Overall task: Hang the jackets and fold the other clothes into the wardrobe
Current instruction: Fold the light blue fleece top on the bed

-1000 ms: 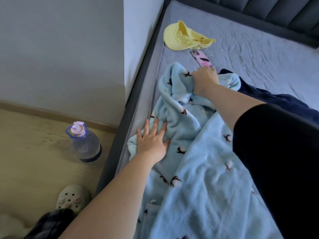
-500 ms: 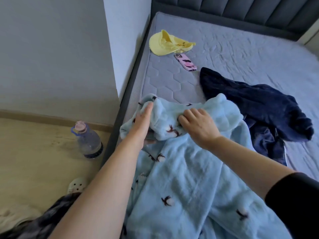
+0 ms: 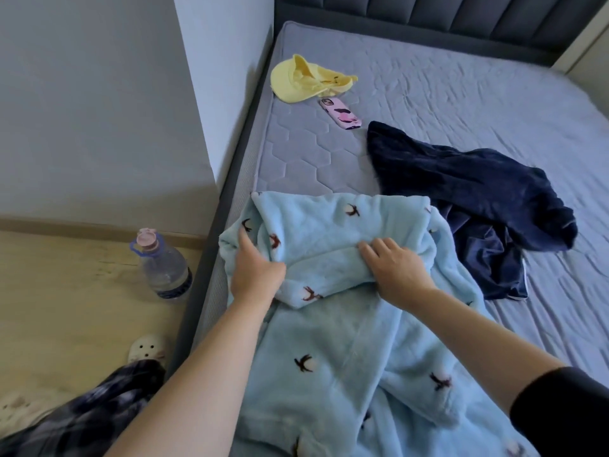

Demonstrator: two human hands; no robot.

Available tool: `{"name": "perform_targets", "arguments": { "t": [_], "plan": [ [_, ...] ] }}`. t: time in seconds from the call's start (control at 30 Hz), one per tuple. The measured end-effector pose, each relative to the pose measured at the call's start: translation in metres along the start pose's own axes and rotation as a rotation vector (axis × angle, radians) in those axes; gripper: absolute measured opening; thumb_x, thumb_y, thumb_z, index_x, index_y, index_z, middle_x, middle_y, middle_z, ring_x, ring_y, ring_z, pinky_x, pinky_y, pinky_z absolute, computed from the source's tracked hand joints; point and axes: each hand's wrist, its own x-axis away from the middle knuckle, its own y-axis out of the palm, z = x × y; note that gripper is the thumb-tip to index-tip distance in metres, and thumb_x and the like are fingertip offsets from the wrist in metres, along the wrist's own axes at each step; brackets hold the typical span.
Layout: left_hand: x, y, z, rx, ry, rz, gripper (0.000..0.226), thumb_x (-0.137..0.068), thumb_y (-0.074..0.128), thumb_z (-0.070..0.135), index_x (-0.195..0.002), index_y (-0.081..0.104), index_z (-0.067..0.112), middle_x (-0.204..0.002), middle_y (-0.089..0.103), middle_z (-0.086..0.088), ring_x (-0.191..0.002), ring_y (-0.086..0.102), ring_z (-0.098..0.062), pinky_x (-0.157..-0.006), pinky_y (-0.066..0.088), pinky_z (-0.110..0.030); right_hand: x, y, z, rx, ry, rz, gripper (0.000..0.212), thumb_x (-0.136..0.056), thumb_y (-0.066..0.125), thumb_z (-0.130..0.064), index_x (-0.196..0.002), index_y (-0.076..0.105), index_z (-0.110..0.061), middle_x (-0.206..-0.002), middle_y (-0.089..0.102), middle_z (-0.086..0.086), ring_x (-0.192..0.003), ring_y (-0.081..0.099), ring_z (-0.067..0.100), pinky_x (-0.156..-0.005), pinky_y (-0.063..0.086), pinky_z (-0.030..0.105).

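Both hands grip fluffy blue robe (image 3: 333, 341) | left hand (image 3: 255, 272), right hand (image 3: 395, 270) fingers pinching folded edge

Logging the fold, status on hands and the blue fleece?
Left hand and right hand both grip the light blue fleece, top folded over. Navy garment alongside, touching. Nothing blocking.
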Motion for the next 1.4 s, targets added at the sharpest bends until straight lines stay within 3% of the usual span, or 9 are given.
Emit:
{"name": "perform_targets", "arguments": {
  "t": [0.1, 0.2, 0.4, 0.53, 0.7, 0.97, 1.1, 1.23, 1.4],
  "plan": [
    [0.002, 0.001, 0.009, -0.475, 0.733, 0.33, 0.082, -0.07, 0.064, -0.001, -0.145, 0.032, 0.01, -0.131, 0.048, -0.018, -0.113, 0.05, -0.038, -0.089, 0.046, -0.049, -0.005, -0.003, 0.001, -0.028, -0.036, 0.107, 0.062, -0.052, 0.081, -0.008, -0.11, 0.061, -0.008, -0.09, 0.058, 0.006, -0.074, 0.058, 0.026, -0.05, 0.045, 0.03],
    [0.004, 0.016, 0.024, -0.548, 1.121, 0.205, 0.059, -0.084, 0.056, 0.008, -0.141, 0.043, 0.01, -0.143, 0.045, -0.016, -0.133, 0.039, -0.038, -0.103, 0.034, -0.055, 0.0, -0.005, -0.001, -0.032, -0.042, 0.163, 0.057, -0.053, 0.078, -0.004, -0.108, 0.062, -0.006, -0.095, 0.059, 0.008, -0.074, 0.057, 0.028, -0.05, 0.048, 0.035],
    [-0.008, 0.041, -0.023, -0.934, 0.747, -0.216, 0.067, -0.094, 0.012, 0.059, -0.152, -0.006, 0.031, -0.161, -0.012, 0.001, -0.145, -0.02, -0.021, -0.116, -0.01, -0.045, 0.007, -0.005, 0.011, -0.348, 0.128, -0.442, 0.063, -0.088, 0.058, -0.031, -0.145, 0.032, -0.018, -0.145, 0.034, -0.003, -0.128, 0.035, 0.025, -0.098, 0.04, 0.035],
    [-0.012, 0.047, -0.024, -0.905, 0.769, -0.189, 0.07, -0.086, -0.009, 0.061, -0.151, -0.007, 0.035, -0.16, -0.012, 0.004, -0.145, -0.022, -0.019, -0.113, -0.015, -0.042, -0.017, -0.01, 0.001, -0.367, 0.181, 0.101, 0.049, -0.097, 0.033, -0.036, -0.137, 0.047, -0.013, -0.144, 0.043, 0.01, -0.131, 0.036, 0.033, -0.108, 0.025, 0.04],
    [-0.02, 0.034, -0.039, -0.878, 0.61, -0.221, 0.066, -0.088, -0.005, 0.058, -0.15, -0.011, 0.035, -0.158, -0.018, 0.01, -0.144, -0.022, -0.009, -0.115, -0.011, -0.044, -0.012, 0.046, -0.007, -0.312, 0.265, -0.149, 0.062, -0.095, 0.02, -0.057, -0.152, 0.01, -0.034, -0.161, 0.002, -0.005, -0.148, -0.003, 0.013, -0.117, -0.008, 0.045],
    [-0.018, 0.031, -0.036, -0.92, 0.567, -0.253, 0.06, -0.096, 0.003, 0.055, -0.149, -0.016, 0.033, -0.156, -0.024, 0.01, -0.142, -0.026, -0.009, -0.114, -0.014, -0.048, -0.032, 0.041, 0.012, -0.369, 0.592, 0.084, 0.031, -0.091, 0.04, -0.017, -0.115, 0.057, -0.004, -0.119, 0.059, 0.015, -0.114, 0.049, 0.032, -0.093, 0.036, 0.041],
    [-0.016, 0.032, -0.037, -0.877, 0.584, -0.217, 0.061, -0.098, 0.013, 0.052, -0.152, -0.003, 0.031, -0.16, -0.012, 0.008, -0.146, -0.015, -0.011, -0.115, -0.006, -0.051, -0.091, 0.006, 0.014, -0.366, 0.384, 0.158, 0.045, -0.079, 0.051, -0.008, -0.123, 0.055, -0.004, -0.128, 0.052, 0.017, -0.12, 0.041, 0.035, -0.1, 0.03, 0.041],
    [-0.012, 0.029, -0.041, -0.88, 0.655, -0.162, 0.061, -0.098, 0.02, 0.052, -0.153, 0.005, 0.029, -0.161, -0.007, 0.005, -0.147, -0.01, -0.014, -0.115, -0.002, -0.054, -0.14, -0.003, 0.025, -0.338, 0.21, -0.319, 0.09, -0.075, 0.062, -0.011, -0.151, 0.015, -0.025, -0.159, 0.011, 0.006, -0.147, 0.005, 0.026, -0.119, 0.004, 0.047],
    [0.005, 0.027, -0.02, -0.857, 0.901, -0.03, 0.045, -0.093, 0.048, 0.034, -0.134, 0.047, 0.015, -0.138, 0.044, -0.013, -0.132, 0.037, -0.033, -0.111, 0.023, -0.053, -0.161, -0.01, 0.044, -0.356, 0.202, -0.74, 0.073, -0.069, 0.074, -0.02, -0.131, 0.037, -0.031, -0.125, 0.049, 0.002, -0.108, 0.054, 0.026, -0.095, 0.046, 0.046]
  ]
}}
